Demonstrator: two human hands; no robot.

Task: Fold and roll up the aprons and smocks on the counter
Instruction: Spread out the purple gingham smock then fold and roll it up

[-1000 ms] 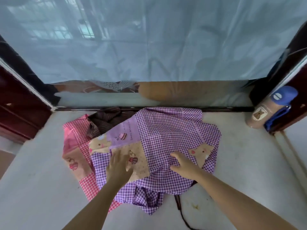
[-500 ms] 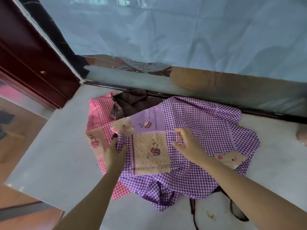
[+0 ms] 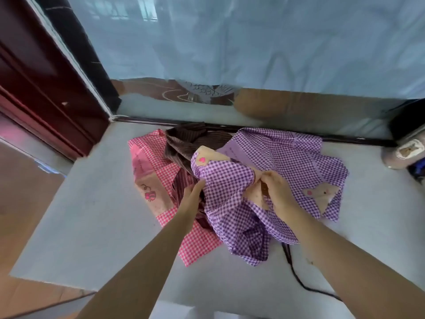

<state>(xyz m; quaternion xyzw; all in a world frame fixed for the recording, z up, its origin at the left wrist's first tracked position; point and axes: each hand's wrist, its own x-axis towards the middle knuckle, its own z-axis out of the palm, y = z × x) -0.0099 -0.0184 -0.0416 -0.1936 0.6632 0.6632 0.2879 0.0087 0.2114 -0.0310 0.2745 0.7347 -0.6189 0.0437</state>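
The right grip is pinching a bunched fold of the purple smock lying mid-way across the counter, while the left grip, reaching under its 9 o'clock edge with a hold I cannot tell, is risking dragging the brown apron along.
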